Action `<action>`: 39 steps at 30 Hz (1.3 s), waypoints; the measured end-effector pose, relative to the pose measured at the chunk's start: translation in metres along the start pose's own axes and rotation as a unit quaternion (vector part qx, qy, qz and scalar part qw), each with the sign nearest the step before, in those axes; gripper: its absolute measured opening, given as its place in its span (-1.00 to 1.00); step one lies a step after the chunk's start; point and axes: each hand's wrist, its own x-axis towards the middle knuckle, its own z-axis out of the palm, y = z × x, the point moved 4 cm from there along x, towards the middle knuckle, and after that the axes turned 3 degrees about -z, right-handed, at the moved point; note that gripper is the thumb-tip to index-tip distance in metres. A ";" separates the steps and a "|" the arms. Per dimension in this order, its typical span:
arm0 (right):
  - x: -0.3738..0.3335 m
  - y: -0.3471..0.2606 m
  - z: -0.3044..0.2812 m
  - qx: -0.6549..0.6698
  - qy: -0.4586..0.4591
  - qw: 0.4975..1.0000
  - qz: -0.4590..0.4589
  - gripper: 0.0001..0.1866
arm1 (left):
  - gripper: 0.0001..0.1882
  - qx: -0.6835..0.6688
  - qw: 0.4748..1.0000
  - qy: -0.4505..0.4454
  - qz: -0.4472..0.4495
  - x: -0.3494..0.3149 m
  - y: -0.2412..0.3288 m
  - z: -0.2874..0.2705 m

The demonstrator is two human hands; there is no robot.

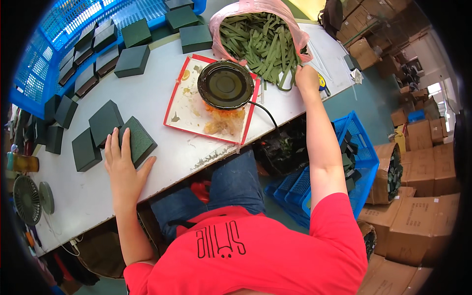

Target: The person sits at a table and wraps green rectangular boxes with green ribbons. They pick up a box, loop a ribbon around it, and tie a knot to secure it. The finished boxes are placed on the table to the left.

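Note:
My left hand (pixel 120 167) lies with fingers spread over the near edges of dark green boxes, its fingertips touching a speckled green box (pixel 137 142). Two more green boxes, one behind (pixel 105 122) and one to the left (pixel 86 150), sit against it. My right arm stretches to the far right of the table. There my right hand (pixel 307 78) is closed beside a pink plastic bag (pixel 300 37) full of green ribbon strips (pixel 260 44). One strip curves out of the bag to its fingers; the fingertips are partly hidden.
A round black pot (pixel 226 84) with dark liquid and a cord stands on a stained, red-edged tray (pixel 172 118). More green boxes (pixel 132 61) line the table's left and back, by a blue crate (pixel 44 64). Another blue crate (pixel 366 157) stands at right, near cardboard cartons (pixel 418 216). A tape measure (pixel 322 82) lies by my right hand.

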 end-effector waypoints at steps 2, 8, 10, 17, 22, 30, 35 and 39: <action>0.003 -0.005 0.003 0.002 0.012 1.000 0.010 -0.67 | -0.20 -0.032 0.999 0.006 -0.015 -0.001 -0.005 0.002; 0.012 0.017 0.025 0.145 0.105 0.983 -0.041 -0.71 | -0.21 -0.106 0.992 -0.047 0.047 -0.009 -0.004 -0.008; -0.003 0.008 0.007 0.234 0.132 0.963 -0.020 -0.68 | -0.24 -0.169 0.981 -0.085 0.039 -0.011 -0.008 -0.011; -0.066 -0.020 -0.063 0.568 0.107 0.815 -0.032 -0.85 | -0.47 -0.154 0.967 -0.141 0.147 -0.009 -0.023 -0.025; -0.136 -0.043 -0.108 0.619 0.030 0.784 -0.032 -0.84 | -0.46 -0.195 0.979 0.047 -0.014 -0.005 -0.008 -0.020; -0.244 -0.091 -0.104 0.674 -0.187 0.713 0.044 -0.85 | -0.13 -0.048 0.996 -0.076 0.006 -0.005 0.004 0.009; -0.239 -0.115 -0.073 0.704 -0.231 0.668 0.069 -0.81 | -0.11 -0.084 0.978 -0.170 0.081 -0.006 0.006 -0.010; -0.226 -0.125 -0.060 0.721 -0.218 0.653 0.070 -0.80 | -0.02 -0.078 0.989 -0.115 0.048 -0.007 0.020 -0.007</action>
